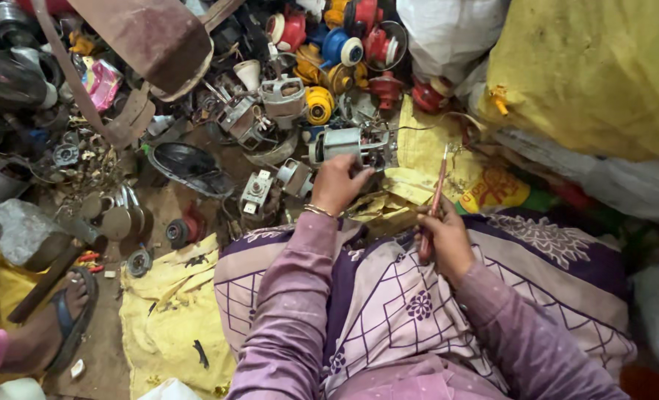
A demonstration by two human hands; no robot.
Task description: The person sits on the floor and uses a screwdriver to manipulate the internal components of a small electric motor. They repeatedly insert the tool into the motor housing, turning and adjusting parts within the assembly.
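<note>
The person is sitting on the floor with a purple and cream patterned cloth [433,296] lying over the lap, and both mauve sleeves are reaching forward across it. The right hand [446,238] is resting at the far edge of that cloth, its fingers [427,222] clenching round the reddish handle of a screwdriver [436,200], which is pointing up and away with its thin tip just past the cloth. The left hand [337,184], a thin bangle on its wrist, is stretching beyond the cloth, and its fingers are grasping the near side of a small grey electric motor [348,144] that is sitting on the floor, on the edge of a yellow sack [425,144]. Beyond the motor, a heap of red, yellow and blue motor parts [337,52] is piling up (too tangled to tell piece from piece). Far to the left of the motor, another person's sandalled foot [66,307] is resting beside a hammer [29,241].
</note>
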